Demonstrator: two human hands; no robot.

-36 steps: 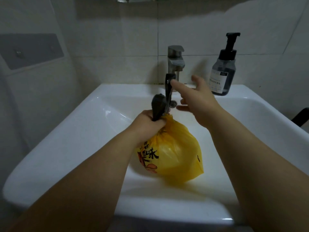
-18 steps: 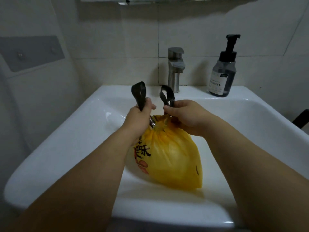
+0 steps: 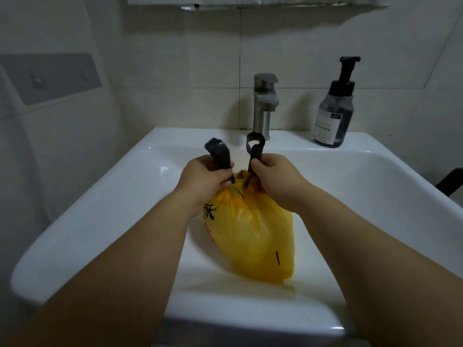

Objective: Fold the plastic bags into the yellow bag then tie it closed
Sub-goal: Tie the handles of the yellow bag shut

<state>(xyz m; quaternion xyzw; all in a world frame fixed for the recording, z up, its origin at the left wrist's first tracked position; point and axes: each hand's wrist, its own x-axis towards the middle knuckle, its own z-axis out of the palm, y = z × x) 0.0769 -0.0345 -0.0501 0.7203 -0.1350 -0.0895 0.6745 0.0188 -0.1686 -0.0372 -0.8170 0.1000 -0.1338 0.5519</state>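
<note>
Yellow bag (image 3: 253, 236) in the white sink (image 3: 105, 211), bulging, neck gathered just below both fists. Left hand (image 3: 205, 179) closed on left black handle (image 3: 219, 156); right hand (image 3: 274, 176) closed on right black handle (image 3: 255, 151), loops upright, apart. Contents hidden by the plastic. Behind: steel faucet (image 3: 265, 103), dark soap dispenser (image 3: 334, 111) on the rim, well clear.

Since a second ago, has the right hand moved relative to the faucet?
Yes. The right hand has dropped from beside the faucet spout toward the yellow bag, now gripping a black handle.
</note>
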